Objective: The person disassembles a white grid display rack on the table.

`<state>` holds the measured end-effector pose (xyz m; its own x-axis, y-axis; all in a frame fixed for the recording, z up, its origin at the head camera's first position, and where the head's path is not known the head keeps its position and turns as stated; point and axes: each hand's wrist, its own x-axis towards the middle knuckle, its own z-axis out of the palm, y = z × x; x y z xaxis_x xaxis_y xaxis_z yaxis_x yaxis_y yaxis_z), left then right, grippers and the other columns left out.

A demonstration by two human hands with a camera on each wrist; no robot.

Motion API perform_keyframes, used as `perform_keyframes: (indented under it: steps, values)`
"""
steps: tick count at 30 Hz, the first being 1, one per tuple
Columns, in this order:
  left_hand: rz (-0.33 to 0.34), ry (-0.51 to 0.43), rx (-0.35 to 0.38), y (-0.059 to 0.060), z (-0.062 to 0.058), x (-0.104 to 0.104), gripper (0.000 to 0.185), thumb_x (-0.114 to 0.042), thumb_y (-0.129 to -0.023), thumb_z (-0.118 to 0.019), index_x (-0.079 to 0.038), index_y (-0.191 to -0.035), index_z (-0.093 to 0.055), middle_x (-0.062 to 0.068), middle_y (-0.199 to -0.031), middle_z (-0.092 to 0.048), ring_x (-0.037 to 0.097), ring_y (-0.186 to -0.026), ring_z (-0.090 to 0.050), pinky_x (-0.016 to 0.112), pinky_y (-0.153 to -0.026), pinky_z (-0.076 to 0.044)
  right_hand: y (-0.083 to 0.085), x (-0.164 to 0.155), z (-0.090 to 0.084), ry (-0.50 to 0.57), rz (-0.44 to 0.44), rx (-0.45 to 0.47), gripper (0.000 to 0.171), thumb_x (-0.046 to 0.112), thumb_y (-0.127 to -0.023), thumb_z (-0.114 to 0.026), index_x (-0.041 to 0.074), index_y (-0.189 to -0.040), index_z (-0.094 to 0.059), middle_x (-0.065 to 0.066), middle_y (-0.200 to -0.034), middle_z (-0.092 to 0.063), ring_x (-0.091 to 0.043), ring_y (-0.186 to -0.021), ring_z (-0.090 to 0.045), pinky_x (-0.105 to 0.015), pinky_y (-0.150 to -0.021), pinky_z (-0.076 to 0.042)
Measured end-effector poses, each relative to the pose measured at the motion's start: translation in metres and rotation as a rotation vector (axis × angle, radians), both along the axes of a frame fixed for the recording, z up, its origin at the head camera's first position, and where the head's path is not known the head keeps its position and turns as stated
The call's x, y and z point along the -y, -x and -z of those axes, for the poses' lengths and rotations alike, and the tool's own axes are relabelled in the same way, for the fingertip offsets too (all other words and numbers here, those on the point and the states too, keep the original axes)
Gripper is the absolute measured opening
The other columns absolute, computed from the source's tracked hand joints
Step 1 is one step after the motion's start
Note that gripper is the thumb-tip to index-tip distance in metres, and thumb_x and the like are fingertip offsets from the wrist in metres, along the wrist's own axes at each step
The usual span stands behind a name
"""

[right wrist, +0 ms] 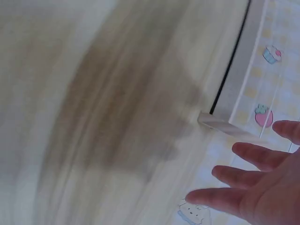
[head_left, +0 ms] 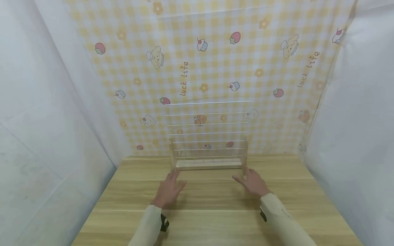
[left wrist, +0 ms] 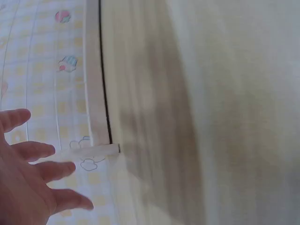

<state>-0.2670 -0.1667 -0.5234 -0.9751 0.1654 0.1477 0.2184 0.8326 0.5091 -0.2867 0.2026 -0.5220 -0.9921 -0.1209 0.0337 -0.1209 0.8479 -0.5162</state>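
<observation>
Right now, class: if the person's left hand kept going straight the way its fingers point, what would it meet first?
Most likely the wire rack: the left hand points at its left wooden side post, just short of it. Depth is uncertain.

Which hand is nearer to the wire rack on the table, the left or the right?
Right, by a little. The right hand reaches the rack at its right foot, fingers spread. The left hand lies on the table just before the rack's left foot, fingers also spread.
</observation>
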Motion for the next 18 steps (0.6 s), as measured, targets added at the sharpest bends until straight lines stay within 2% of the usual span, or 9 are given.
perform_keyframes:
  steps: [3, 5, 7, 10, 14, 18]
  values:
    - [-0.001, -0.146, -0.012, 0.008, -0.004, 0.004, 0.063, -0.052, -0.094, -0.04, -0.017, -0.145, -0.026, 0.012, -0.152, -0.029, 0.037, -0.134, -0.036, 0.064, -0.106, -0.027, 0.008, -0.005, -0.003, 0.088, -0.02, 0.002, 0.093, 0.067, -0.087, -0.039, -0.002, -0.145, -0.017, -0.031, -0.14, -0.037, -0.05, -0.126, -0.038, -0.065, -0.1, -0.034]
    - [-0.007, -0.212, -0.028, 0.012, -0.007, 0.007, 0.063, -0.05, -0.095, -0.041, -0.015, -0.145, -0.027, 0.011, -0.15, -0.032, 0.036, -0.134, -0.037, 0.058, -0.109, -0.028, 0.013, -0.008, -0.006, 0.134, -0.026, 0.016, 0.094, 0.068, -0.086, -0.039, 0.0, -0.146, -0.015, -0.03, -0.143, -0.035, -0.049, -0.129, -0.036, -0.064, -0.104, -0.031]
    - [-0.019, -0.228, -0.037, 0.017, -0.01, 0.01, 0.063, -0.049, -0.095, -0.041, -0.012, -0.144, -0.027, 0.013, -0.15, -0.032, 0.036, -0.135, -0.034, 0.056, -0.11, -0.029, 0.016, -0.011, -0.009, 0.178, -0.021, 0.046, 0.095, 0.069, -0.085, -0.039, 0.0, -0.146, -0.014, -0.028, -0.146, -0.03, -0.048, -0.133, -0.03, -0.064, -0.107, -0.026]
    - [-0.058, -0.219, -0.052, 0.024, -0.016, 0.014, 0.065, -0.049, -0.094, -0.043, -0.008, -0.143, -0.029, 0.016, -0.146, -0.037, 0.037, -0.133, -0.037, 0.055, -0.108, -0.032, 0.017, -0.016, -0.015, 0.228, 0.003, 0.095, 0.094, 0.068, -0.085, -0.042, 0.004, -0.147, -0.012, -0.025, -0.15, -0.024, -0.048, -0.135, -0.025, -0.066, -0.106, -0.024]
    - [-0.105, -0.225, -0.051, 0.036, -0.026, 0.02, 0.063, -0.043, -0.094, -0.046, -0.005, -0.142, -0.03, 0.02, -0.143, -0.04, 0.04, -0.129, -0.041, 0.055, -0.106, -0.035, 0.019, -0.019, -0.021, 0.229, 0.019, 0.13, 0.09, 0.061, -0.087, -0.048, 0.005, -0.147, -0.011, -0.028, -0.149, -0.024, -0.05, -0.133, -0.028, -0.066, -0.102, -0.031]
    - [-0.118, -0.276, -0.005, 0.045, -0.037, 0.024, 0.063, -0.041, -0.095, -0.045, -0.006, -0.144, -0.025, 0.02, -0.146, -0.035, 0.042, -0.129, -0.039, 0.056, -0.105, -0.035, 0.023, -0.02, -0.028, 0.244, 0.026, 0.153, 0.093, 0.06, -0.085, -0.052, 0.005, -0.147, -0.009, -0.032, -0.145, -0.028, -0.051, -0.129, -0.033, -0.064, -0.097, -0.038]
